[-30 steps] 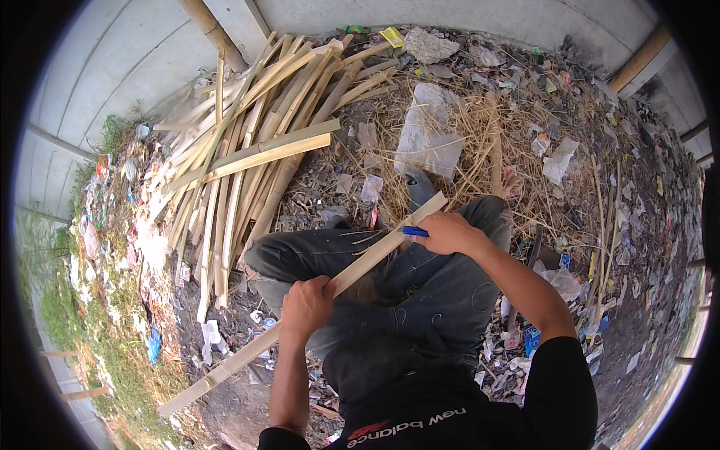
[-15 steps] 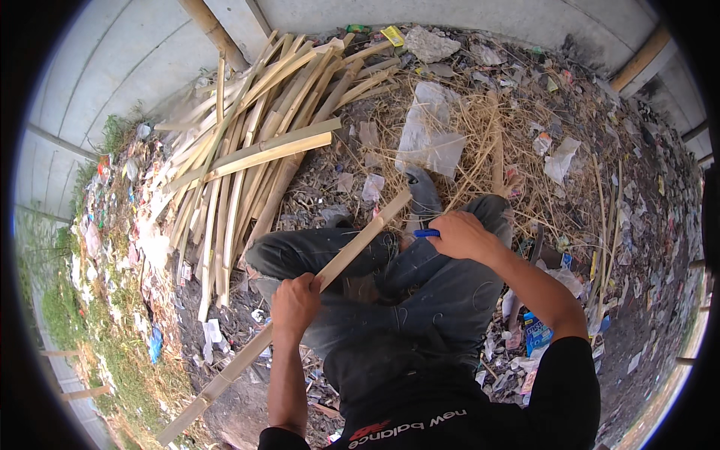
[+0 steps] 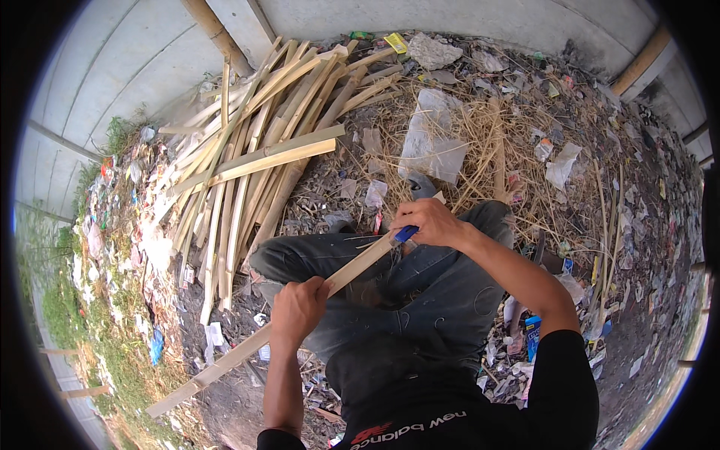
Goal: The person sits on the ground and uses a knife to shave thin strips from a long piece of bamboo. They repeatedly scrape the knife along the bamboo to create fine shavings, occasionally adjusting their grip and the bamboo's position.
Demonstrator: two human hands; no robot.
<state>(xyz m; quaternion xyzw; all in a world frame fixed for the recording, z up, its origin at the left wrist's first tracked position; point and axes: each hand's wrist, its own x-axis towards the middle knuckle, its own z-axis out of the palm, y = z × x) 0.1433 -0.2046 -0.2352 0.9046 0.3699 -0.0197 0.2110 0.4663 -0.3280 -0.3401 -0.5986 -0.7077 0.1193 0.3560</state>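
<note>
A long split bamboo strip (image 3: 217,368) runs slantwise over my lap, from the lower left up to between my knees. My left hand (image 3: 297,311) is closed round it near its middle, by my left thigh. At the strip's upper end my right hand (image 3: 429,223) is closed on a small tool with a blue handle (image 3: 406,233). That handle rests against the strip; the tool's working end is hidden by my fingers, so its exact kind cannot be made out.
A heap of bamboo strips (image 3: 262,157) lies ahead on the left. Dry straw (image 3: 476,142), a pale slab (image 3: 430,135) and scattered litter cover the ground beyond my crossed legs. A grey panel wall (image 3: 420,16) with bamboo posts (image 3: 217,36) stands behind.
My right hand has moved left from above my right knee, bringing the blue-handled tool onto the strip's upper end. The left hand keeps its hold, shifted slightly right.
</note>
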